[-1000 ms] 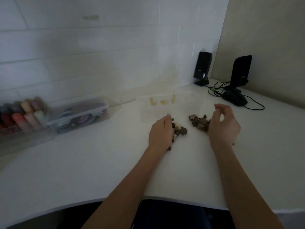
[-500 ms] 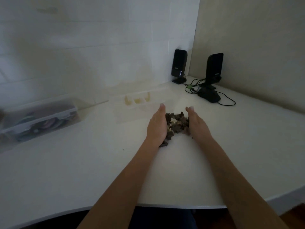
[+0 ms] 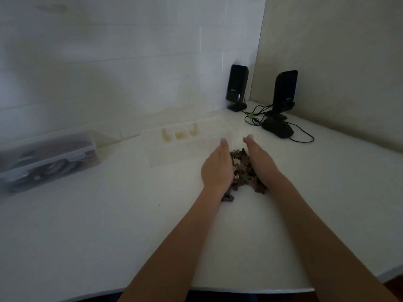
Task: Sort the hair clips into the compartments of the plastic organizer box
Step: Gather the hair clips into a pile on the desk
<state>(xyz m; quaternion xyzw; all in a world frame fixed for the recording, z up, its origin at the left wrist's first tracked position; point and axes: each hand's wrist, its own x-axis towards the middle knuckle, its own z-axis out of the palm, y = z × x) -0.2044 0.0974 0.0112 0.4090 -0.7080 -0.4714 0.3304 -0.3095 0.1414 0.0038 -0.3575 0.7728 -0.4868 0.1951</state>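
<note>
While dim: clips (image 3: pixel 241 168) heaped on white desk (image 3: pixel 109 225).

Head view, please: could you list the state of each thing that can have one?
Left hand: open, cupped against the pile.
Right hand: open, cupped against the pile.
Hair clips: heaped between the hands on the table.
Organizer box: lid open, pale clips in three compartments.
Storage case: closed, latched.

Lidded case (image 3: pixel 46 159) at tabletop's left edge: blurred, cut off. Clip pile (image 3: pixel 242 171) partly hidden btwn both hands; types unclear.
</note>
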